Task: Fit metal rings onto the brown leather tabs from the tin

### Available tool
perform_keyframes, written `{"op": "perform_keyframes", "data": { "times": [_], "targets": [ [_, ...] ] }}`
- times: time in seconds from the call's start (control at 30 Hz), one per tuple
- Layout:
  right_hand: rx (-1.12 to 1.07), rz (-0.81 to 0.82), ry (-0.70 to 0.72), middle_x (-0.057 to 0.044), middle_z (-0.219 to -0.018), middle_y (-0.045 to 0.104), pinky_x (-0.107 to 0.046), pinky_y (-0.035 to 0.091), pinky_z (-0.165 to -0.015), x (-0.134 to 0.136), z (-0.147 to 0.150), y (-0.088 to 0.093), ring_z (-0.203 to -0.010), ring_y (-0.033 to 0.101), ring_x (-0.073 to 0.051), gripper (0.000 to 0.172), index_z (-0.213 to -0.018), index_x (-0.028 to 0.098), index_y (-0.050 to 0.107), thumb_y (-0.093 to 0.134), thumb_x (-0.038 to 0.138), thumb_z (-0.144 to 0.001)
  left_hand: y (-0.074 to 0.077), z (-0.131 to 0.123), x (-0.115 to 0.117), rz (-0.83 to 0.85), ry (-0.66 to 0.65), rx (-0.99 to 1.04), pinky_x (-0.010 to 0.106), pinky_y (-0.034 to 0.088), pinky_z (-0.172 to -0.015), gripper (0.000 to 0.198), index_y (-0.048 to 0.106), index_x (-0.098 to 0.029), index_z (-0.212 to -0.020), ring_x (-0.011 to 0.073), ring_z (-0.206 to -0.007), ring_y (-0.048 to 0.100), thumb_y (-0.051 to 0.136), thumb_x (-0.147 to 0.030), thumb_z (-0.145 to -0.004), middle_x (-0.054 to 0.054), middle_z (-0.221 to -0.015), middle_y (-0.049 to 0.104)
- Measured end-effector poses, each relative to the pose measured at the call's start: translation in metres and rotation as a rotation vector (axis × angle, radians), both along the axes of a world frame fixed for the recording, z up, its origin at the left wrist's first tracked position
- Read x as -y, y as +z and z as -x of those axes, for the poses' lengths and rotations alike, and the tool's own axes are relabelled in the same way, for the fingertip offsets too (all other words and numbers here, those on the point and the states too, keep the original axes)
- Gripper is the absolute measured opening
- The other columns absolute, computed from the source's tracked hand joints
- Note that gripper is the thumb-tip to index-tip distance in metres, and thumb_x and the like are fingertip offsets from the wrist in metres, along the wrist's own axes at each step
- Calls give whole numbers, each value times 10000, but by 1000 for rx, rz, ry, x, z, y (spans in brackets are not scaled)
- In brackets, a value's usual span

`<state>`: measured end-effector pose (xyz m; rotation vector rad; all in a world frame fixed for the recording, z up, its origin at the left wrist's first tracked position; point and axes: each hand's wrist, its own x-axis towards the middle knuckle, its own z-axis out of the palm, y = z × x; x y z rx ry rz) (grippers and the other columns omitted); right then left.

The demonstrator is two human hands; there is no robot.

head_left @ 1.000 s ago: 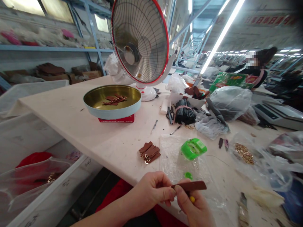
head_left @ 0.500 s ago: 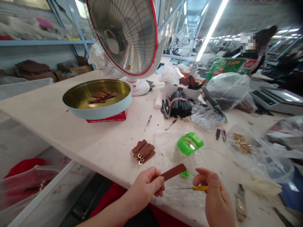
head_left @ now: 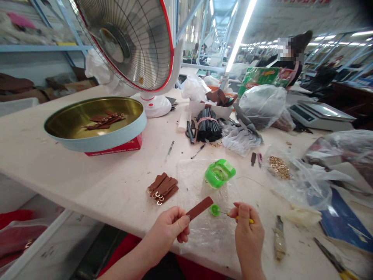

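- Well, the red box point(head_left: 132, 144) under the round tin point(head_left: 96, 143) has pale writing, too small to read.
- The green pack point(head_left: 264, 76) at the back has writing too, but it is blurry. Red letters point(head_left: 300, 2) high up are blurry as well.
- The left hand point(head_left: 171, 225) pinches one end of a brown strip point(head_left: 201, 207) and holds it up over the counter point(head_left: 122, 186). The other end points at the small green cup point(head_left: 215, 210).
- The right hand point(head_left: 249, 231) pinches a yellow-handled tool point(head_left: 251, 221). Its thin tip is at the cup.
- Half a second ago, that tip was away from the cup. One second ago, both hands were on the strip; now just the left hand has it.
- The fan point(head_left: 140, 46) shows farther left now, because the view has turned.
- I count one tin, one fan, one green case point(head_left: 220, 173), one small cup, one clear pen point(head_left: 169, 148) and one black pen point(head_left: 198, 151).
- There is one pile of brown strips point(head_left: 163, 188) with gold rings on the counter; they overlap, so I can't count them.
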<state>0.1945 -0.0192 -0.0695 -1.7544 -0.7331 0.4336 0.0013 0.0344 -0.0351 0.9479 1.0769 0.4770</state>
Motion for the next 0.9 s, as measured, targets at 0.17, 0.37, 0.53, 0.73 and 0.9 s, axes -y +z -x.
{"op": "perform_keyframes", "data": {
  "times": [0.17, 0.37, 0.53, 0.73, 0.9],
  "targets": [
    [-275, -300, -54, 36, -547, 497, -268, 334, -547, 20, 12, 41, -554, 428, -141, 358, -754, 208, 579, 530, 557, -818, 6, -1, 10, 69, 0, 69, 208, 372, -503, 363, 475, -144, -663, 73, -473, 521, 659, -453, -609, -23, -557, 584],
    [-417, -450, 82, 48, -508, 449, -261, 335, -551, 34, 35, 68, -539, 404, -130, 342, -735, 234, 586, 521, 553, -838, 22, 3, 26, 136, 23, 146, 192, 366, -488, 401, 475, -143, -669, 60, -451, 519, 713, -450, -570, -25, -548, 601],
    [-403, -469, 118, 47, -506, 462, -252, 331, -531, 34, 51, 69, -526, 403, -126, 331, -731, 224, 586, 513, 522, -856, 27, 9, 34, 114, 11, 198, 184, 341, -459, 442, 465, -147, -667, 64, -436, 517, 719, -493, -564, -24, -535, 591],
    [-366, -543, 87, 51, -468, 468, -241, 339, -495, 33, 61, 81, -492, 408, -120, 360, -672, 210, 604, 583, 548, -795, 28, 15, 41, 37, 15, 215, 195, 354, -501, 353, 472, -146, -693, 59, -472, 499, 648, -449, -653, -24, -562, 577],
    [-387, -611, 219, 46, -431, 487, -289, 428, -564, 44, 29, 70, -460, 452, -129, 325, -733, 247, 665, 671, 572, -714, 24, 18, 41, -77, 115, 188, 191, 327, -509, 197, 453, -156, -647, 46, -469, 425, 551, -326, -662, -55, -510, 500]
  ]
}}
